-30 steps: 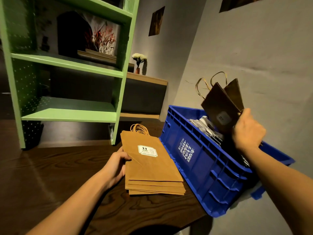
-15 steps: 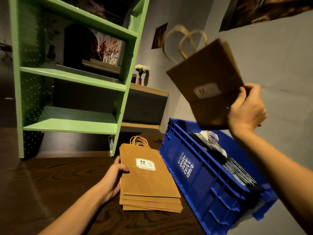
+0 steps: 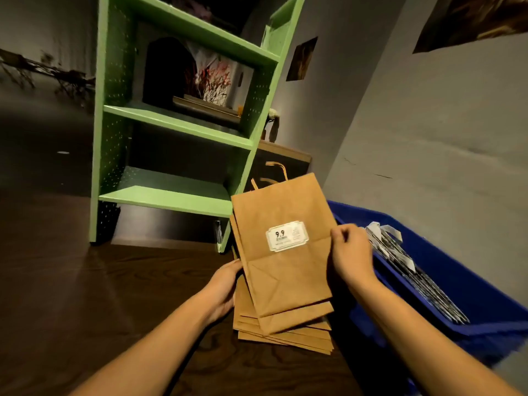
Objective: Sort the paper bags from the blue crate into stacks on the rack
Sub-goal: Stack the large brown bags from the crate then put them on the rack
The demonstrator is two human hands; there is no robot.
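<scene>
Right hand [image 3: 350,258] pinches flat brown kraft paper bag [image 3: 285,278] by its side edge; left hand [image 3: 223,287] meets opposite edge, grip unclear. Light, floppy, easily creased.

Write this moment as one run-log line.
right hand: pinches top bag | left hand: at side of stack | blue crate: holds bags

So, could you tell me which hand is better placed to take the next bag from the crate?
Right. The right hand holds the top bag right beside the crate; the left hand sits across the stack, farther off.
</scene>
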